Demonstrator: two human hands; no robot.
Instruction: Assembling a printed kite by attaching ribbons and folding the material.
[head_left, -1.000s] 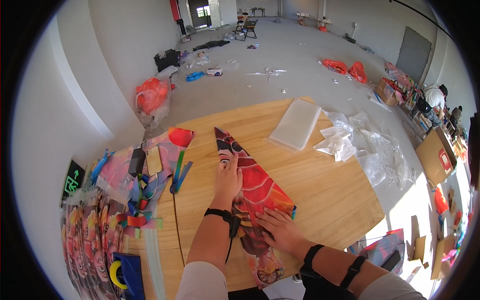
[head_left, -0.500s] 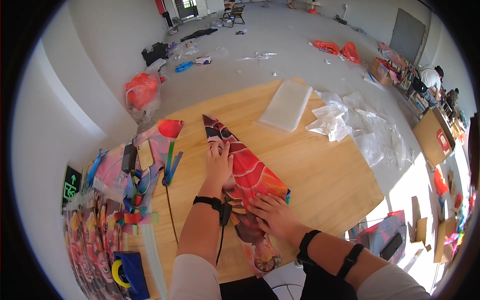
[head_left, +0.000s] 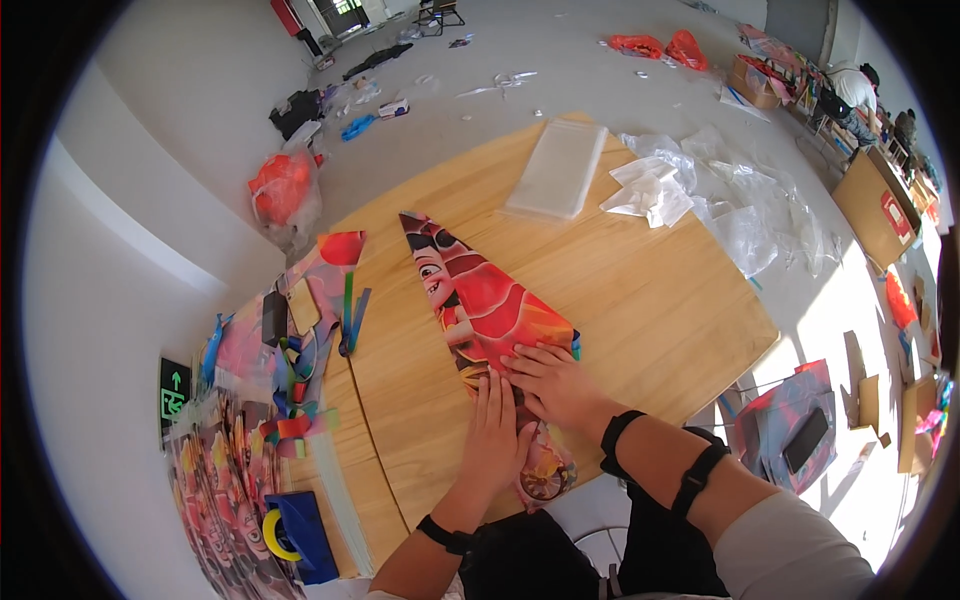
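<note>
A folded piece of printed cloth (head_left: 500,300), mostly red with a cartoon face, lies on the wooden table in a long pointed shape. Its tip points away from me and its lower end reaches the near table edge. Flat on its lower left part rests my left hand (head_left: 492,435), fingers stretched forward. My right hand (head_left: 558,388) lies just beside it, pressing on the cloth's right side with fingers spread. The two hands nearly touch, and they hide part of the print. A small blue-green bit shows at the cloth's right corner.
A stack of clear plastic sleeves (head_left: 560,168) lies at the table's far side, near crumpled plastic (head_left: 655,190). On the left are coloured ribbons (head_left: 290,380), a phone (head_left: 303,305), several printed packs (head_left: 215,490) and a blue tape dispenser (head_left: 308,540). A person (head_left: 855,90) works far right.
My left hand has slid down the cloth from near its tip to its lower part, uncovering the cartoon face. My right hand stays at nearly the same spot. The view has shifted slightly.
</note>
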